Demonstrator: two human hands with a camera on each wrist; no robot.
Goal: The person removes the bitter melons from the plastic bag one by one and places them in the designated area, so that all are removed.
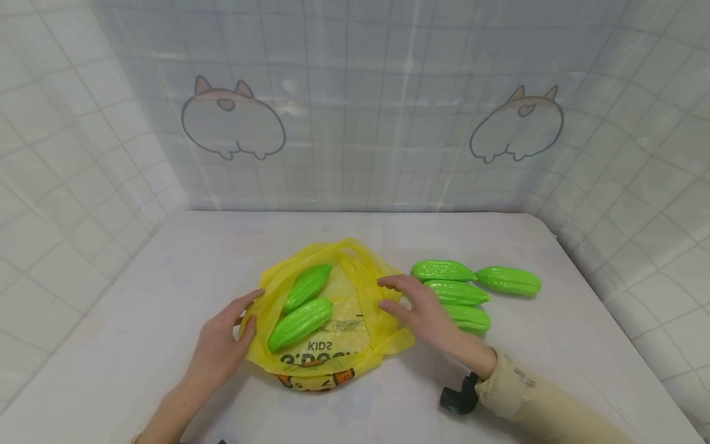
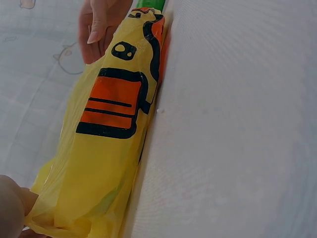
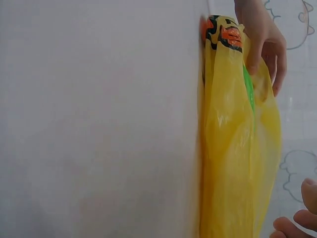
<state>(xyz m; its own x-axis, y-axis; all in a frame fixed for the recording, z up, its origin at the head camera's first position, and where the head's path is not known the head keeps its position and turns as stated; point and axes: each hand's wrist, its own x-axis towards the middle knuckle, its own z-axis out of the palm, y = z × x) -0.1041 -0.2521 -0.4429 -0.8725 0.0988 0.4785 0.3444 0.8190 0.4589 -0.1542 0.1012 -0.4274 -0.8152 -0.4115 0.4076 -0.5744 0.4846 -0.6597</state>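
Observation:
A yellow plastic bag [image 1: 338,308] with printed lettering and a cartoon lies on the table with its mouth spread wide. Inside it are two shiny green bitter melons [image 1: 301,324], ridged and pointed. At the left rim my left hand [image 1: 222,342] pinches the plastic between thumb and fingers; the bag's edge [image 2: 42,220] runs into that grip in the left wrist view. My right hand [image 1: 421,311] is beside the right rim, fingers apart and nothing held. In the right wrist view its fingertips [image 3: 292,229] show off the bag's side.
Several more green bitter melons [image 1: 444,270] lie to the right of the bag, partly behind my right hand; one [image 1: 508,280] is farther right. A black device [image 1: 459,399] is at my right wrist. Tiled-pattern sheeting [image 1: 360,154] walls the table at back and sides.

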